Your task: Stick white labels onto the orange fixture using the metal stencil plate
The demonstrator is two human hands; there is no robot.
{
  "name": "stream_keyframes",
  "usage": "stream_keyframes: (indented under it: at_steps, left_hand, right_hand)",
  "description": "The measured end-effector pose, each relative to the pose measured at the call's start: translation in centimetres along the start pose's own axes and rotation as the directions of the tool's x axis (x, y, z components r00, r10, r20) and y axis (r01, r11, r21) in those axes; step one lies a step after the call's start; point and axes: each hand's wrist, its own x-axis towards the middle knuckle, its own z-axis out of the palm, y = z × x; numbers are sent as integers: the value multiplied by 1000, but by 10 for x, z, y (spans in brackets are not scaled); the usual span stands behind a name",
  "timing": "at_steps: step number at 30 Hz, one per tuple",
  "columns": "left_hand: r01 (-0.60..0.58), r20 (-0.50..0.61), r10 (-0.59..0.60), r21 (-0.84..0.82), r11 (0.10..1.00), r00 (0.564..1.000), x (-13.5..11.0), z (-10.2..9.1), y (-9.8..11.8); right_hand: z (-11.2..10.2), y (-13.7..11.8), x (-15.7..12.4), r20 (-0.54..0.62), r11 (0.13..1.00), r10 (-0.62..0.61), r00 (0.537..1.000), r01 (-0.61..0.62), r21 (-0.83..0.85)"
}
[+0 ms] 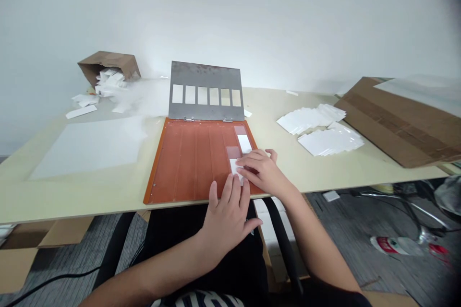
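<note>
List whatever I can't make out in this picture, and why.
- Card, head view: partly covered by the left hand and right hand.
- Left carton, head view: its inside is mostly hidden by white slips.
- Right carton, head view: cut off by the right edge.
- Bottle, head view: label text too small and blurred.

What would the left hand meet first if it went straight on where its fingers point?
Most likely the nearer white card on the orange board, just ahead of the left hand; whether the two touch is unclear.
</note>
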Motion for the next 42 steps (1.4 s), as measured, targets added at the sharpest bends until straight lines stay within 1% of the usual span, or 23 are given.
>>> stream_keyframes:
  at_steps: [3,7,11,14,19,25,31,35,37,42]
  left_hand:
    - [-26,-29,27,13,1000,999,2,0,-2]
    - [-52,-46,55,54,997,997,4,-1,-3]
    - [-51,-53,59,141,989,997,6,-1,1]
    - [-51,-31,58,179,983,998,8,1,5]
    - [-86,24,83,148,985,996,11,-2,5]
    - [-111,105,109,10,994,988,15,-7,-2]
    - [-100,105,102,-23,995,989,16,-8,-1]
    - [-95,109,95,-11,995,990,13,-8,2]
    - [-94,113,94,-8,996,989,12,-7,3]
    - [-108,130,106,10,994,986,9,-7,4]
  right_hand:
    - [-4,1,4,21,1000,-13,1000,13,-7]
    - [-8,4,21,57,997,-24,998,28,-66]
    - [-2,12,36,61,985,3,998,8,-175]
    - [3,17,39,60,981,1,998,11,-192]
    - [7,17,39,7,997,5,1000,-4,-83]
    - [2,10,38,-26,999,-25,999,24,-36]
    - [-4,5,30,3,994,25,1000,-25,102]
    - [-6,4,21,-31,979,36,999,-29,203]
    - [-7,2,16,-39,982,21,999,-14,187]
    - [-11,-4,3,-4,996,-30,1000,30,86]
